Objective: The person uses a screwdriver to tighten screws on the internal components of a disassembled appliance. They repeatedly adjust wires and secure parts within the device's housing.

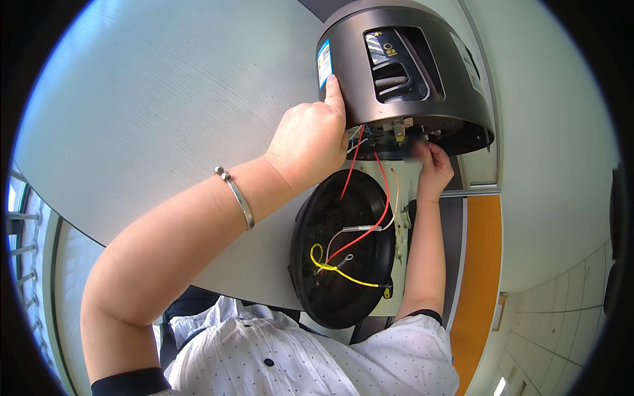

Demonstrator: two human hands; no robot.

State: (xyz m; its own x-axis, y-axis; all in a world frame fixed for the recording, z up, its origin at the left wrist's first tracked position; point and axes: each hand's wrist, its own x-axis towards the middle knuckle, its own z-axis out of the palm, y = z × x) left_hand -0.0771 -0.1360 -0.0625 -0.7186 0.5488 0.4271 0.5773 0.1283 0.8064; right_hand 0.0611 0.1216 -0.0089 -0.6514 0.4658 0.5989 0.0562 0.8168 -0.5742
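A dark brown rice cooker (347,92) lies tipped over, its underside facing me with brackets and wiring showing inside. My left hand (309,137) grips its lower left edge, index finger stretched along the side wall and the other fingers curled at the rim. My right hand (436,173) pinches at the right part of the underside; a blurred patch hides what is between the fingertips. Below lies the round black base cover (305,247), inner side up. Red wires (386,191) and a pale sleeved wire link it to the cooker. A yellow wire (356,280) with ring terminals curls inside the cover.
The grey wood-grain table (172,86) spreads to the left, its curved edge close to my body. Small metal parts (400,241) lie on a pale strip right of the cover. Further right are an orange-brown panel (482,264) and a pale wall (548,165).
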